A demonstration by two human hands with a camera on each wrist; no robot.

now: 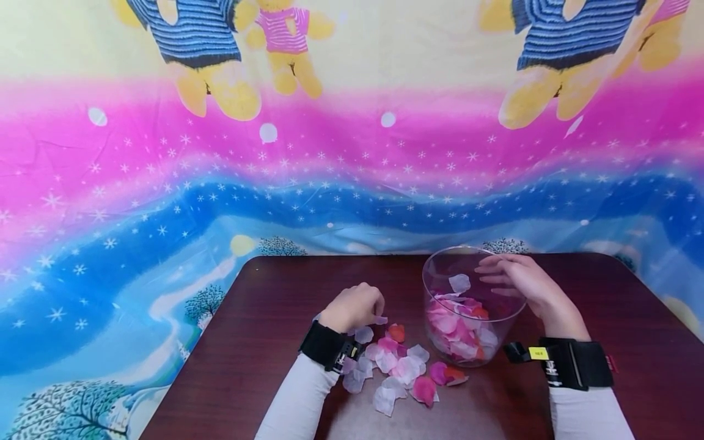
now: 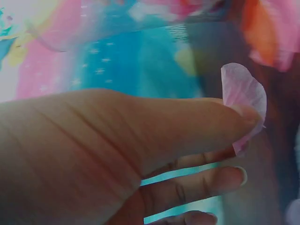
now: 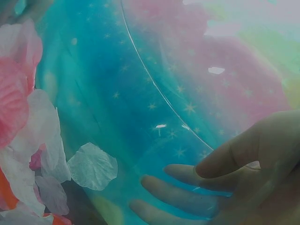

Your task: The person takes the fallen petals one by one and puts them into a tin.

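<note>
Head view shows the right hand (image 1: 522, 282) steadying the clear bowl (image 1: 473, 305) with relaxed fingers while the left hand (image 1: 354, 307) pinches a pale petal (image 2: 243, 101) above the scattered petals (image 1: 398, 366) on the surface (image 1: 264, 342).

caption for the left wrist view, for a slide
Left hand pinches a pale pink petal between thumb and fingertip, with a blurred starry blue and pink cloth behind.

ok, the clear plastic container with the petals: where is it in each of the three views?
Head: clear container stands right of centre on the table, right hand against its far side.
Left wrist: not in it; only the left hand pinching a pale petal.
Right wrist: its curved wall fills the picture, fingers flat on it.
Shared landmark: the petals inside, in head and right wrist views.
</note>
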